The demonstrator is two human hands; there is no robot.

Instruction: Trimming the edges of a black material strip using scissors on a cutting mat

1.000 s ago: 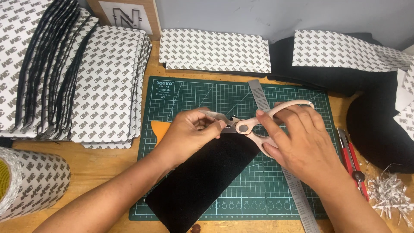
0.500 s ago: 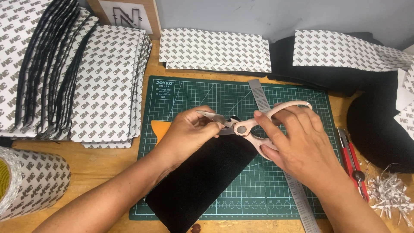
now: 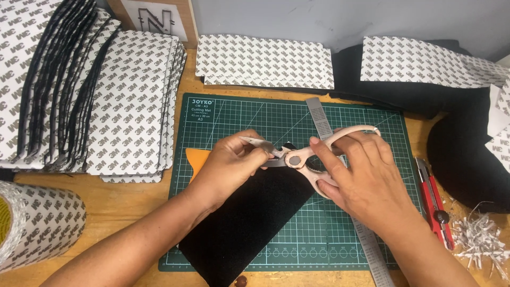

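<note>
While the left hand [image 3: 228,165] is pinching the black sheet [image 3: 249,212] taut over the green cutting mat [image 3: 345,234], the right hand [image 3: 361,175] is gripping pink scissors [image 3: 311,154], blades parted at its top edge

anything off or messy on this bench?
Mostly tidy. A heap of white paper shreds lies loose at the table's right edge beside the red utility knife. The black sheet lies skewed across the green cutting mat, overhanging its front edge. No visible damage.
</note>
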